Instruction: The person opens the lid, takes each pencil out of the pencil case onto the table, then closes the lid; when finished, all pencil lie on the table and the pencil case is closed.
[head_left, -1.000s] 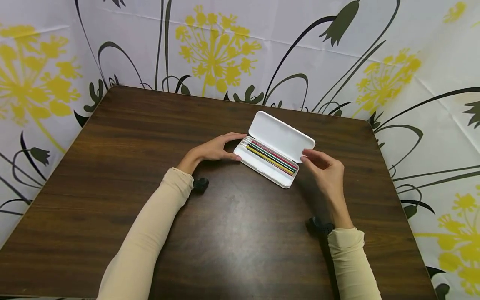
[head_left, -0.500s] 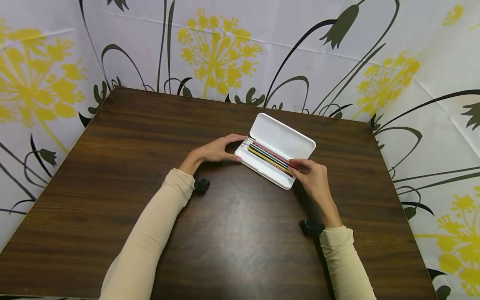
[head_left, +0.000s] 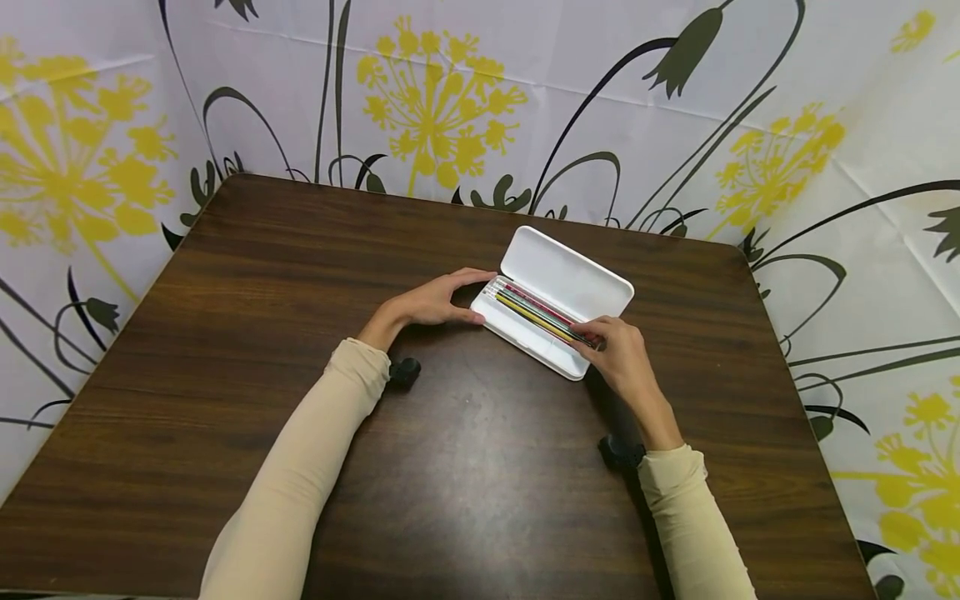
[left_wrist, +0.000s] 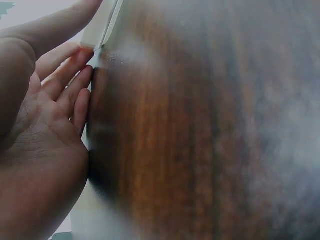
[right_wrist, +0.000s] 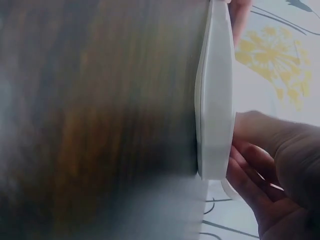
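A white pencil case (head_left: pixel 566 271) lies open on the dark wooden table, its lid tilted back. Inside it, several pencils (head_left: pixel 531 314) in red, green, black and yellow lie side by side, white ends to the left. My left hand (head_left: pixel 431 301) holds the case's left end, thumb at the near edge and index finger at the far corner. My right hand (head_left: pixel 621 354) reaches over the right end and pinches pencils there; the fingers hide those tips. In the right wrist view, the case's white side wall (right_wrist: pixel 216 100) hides the fingertips and the pencils.
The brown tabletop (head_left: pixel 450 483) surrounds the case. Behind it hangs a white cloth (head_left: pixel 570 50) with yellow and dark green flower prints. A dark wrist camera (head_left: pixel 405 372) sits below the left hand, another camera (head_left: pixel 621 452) below the right.
My right hand has moved left from the lid's right corner to the pencils' right ends, and its fingers now close on them. My left hand stays at the case's left end.
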